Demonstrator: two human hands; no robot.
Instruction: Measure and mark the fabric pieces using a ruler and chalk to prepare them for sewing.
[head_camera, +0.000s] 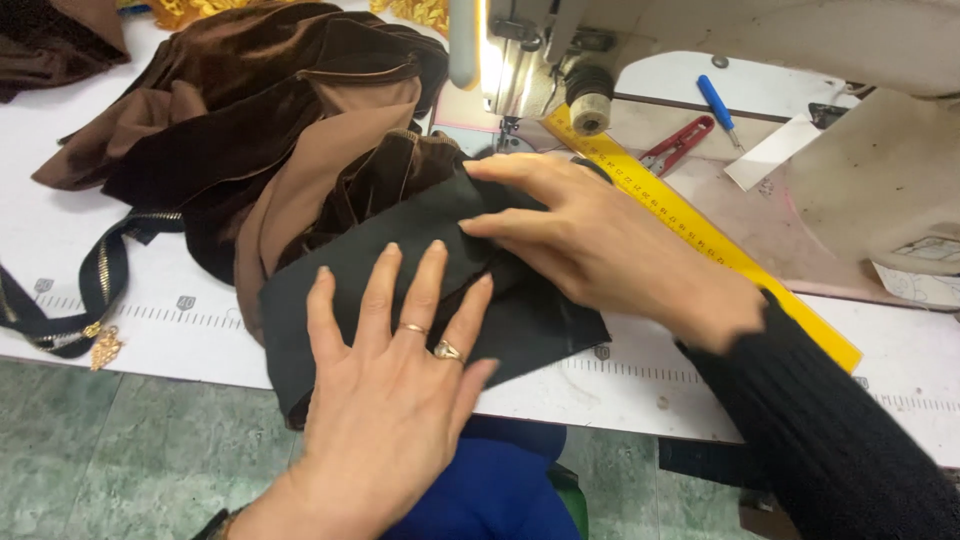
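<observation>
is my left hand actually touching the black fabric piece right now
Touching. The head view shows the left hand lying flat, fingers spread, directly on the black fabric piece, with no gap visible beneath the fingers.

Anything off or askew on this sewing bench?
Minor only: the black fabric overhangs the table edge under the left hand, and the yellow ruler lies diagonally, its end over the edge. No damage visible.
</observation>
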